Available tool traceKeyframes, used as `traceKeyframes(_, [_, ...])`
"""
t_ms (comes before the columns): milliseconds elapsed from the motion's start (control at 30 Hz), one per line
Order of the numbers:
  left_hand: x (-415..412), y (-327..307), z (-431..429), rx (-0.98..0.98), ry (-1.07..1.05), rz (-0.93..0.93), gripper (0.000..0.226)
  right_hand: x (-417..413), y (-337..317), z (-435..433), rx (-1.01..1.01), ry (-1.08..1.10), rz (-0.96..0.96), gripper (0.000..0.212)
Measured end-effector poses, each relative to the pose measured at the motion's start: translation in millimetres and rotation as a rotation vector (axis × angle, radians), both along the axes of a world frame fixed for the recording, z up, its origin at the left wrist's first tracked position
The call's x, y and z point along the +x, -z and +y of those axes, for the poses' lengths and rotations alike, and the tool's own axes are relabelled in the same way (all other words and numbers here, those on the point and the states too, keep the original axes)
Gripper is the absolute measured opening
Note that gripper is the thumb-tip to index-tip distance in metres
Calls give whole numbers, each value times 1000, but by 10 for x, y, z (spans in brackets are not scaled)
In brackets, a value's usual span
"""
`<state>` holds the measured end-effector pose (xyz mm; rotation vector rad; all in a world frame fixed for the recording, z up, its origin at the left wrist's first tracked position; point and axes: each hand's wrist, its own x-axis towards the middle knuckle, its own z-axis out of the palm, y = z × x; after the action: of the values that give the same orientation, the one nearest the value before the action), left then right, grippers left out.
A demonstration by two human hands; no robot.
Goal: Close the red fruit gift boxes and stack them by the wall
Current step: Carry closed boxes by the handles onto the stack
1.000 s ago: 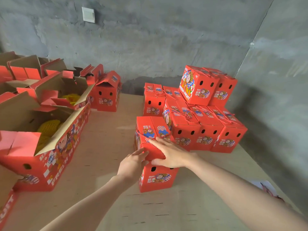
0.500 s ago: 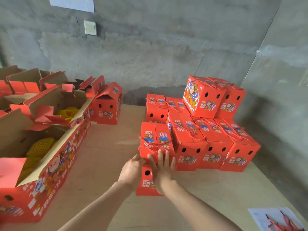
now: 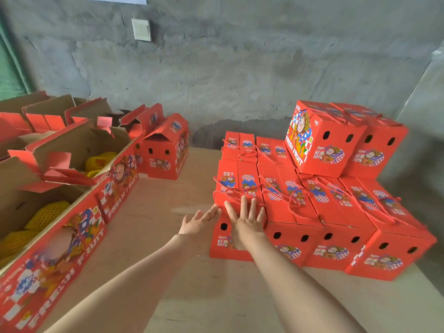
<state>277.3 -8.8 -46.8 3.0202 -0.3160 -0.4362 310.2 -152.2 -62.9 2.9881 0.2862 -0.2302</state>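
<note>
A closed red gift box (image 3: 231, 186) with a rope handle sits at the left end of the front row of closed boxes (image 3: 336, 212). My right hand (image 3: 245, 218) lies flat against its near face, fingers straight. My left hand (image 3: 200, 222) is open at the box's left edge, its fingertips touching the corner. Two more closed boxes (image 3: 341, 140) sit on top of the stack, near the corner of the grey wall (image 3: 240, 68).
Open red boxes with yellow foam-netted fruit (image 3: 45, 212) line the left side of the plywood table (image 3: 156, 224). A half-closed box (image 3: 165, 150) stands at the back centre. The table's right edge drops off beside the stack.
The box has slid forward into line with the front row. Both hands have flattened against it, and the view has moved closer.
</note>
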Motion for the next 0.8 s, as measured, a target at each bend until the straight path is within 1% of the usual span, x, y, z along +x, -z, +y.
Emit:
traceKeyframes(200, [244,11,-20,35,-34,11,101,218,11,37,69,-31,-29,99])
traceKeyframes(300, [228,35,-31,65,-51,-7,101,75,96,115,179,-67,-174,88])
traceKeyframes(367, [223,-10,-89,80,-64,-26,95,63,86,121,199,-77,-194,78])
traceKeyframes(433, [187,-76,-136,67,-75,-50,83,148,-27,129,201,-67,-115,70])
traceKeyframes(500, [60,-123,-137,-36,-114,-92,73,212,-164,130,216,-43,-15,66])
traceKeyframes(567, [-190,-177,-68,-197,-148,-170,65,246,-232,85,266,-31,60,69])
traceKeyframes(633, [-525,-214,80,-331,-166,-274,54,216,-234,16,344,-31,85,68])
traceKeyframes(667, [-707,-218,192,-382,-193,-325,49,176,-210,9,376,-35,16,66])
traceKeyframes(700, [-883,-213,321,-424,-230,-378,43,111,-173,41,434,-47,-108,64])
traceKeyframes(733, [-1072,-206,498,-451,-267,-432,37,6,-142,172,535,-78,-242,60])
traceKeyframes(767, [-1218,-188,625,-477,-285,-486,29,-121,-124,305,644,-115,-329,53])
traceKeyframes(800, [-1364,-181,760,-502,-300,-532,21,-284,-128,499,728,-173,-339,47])
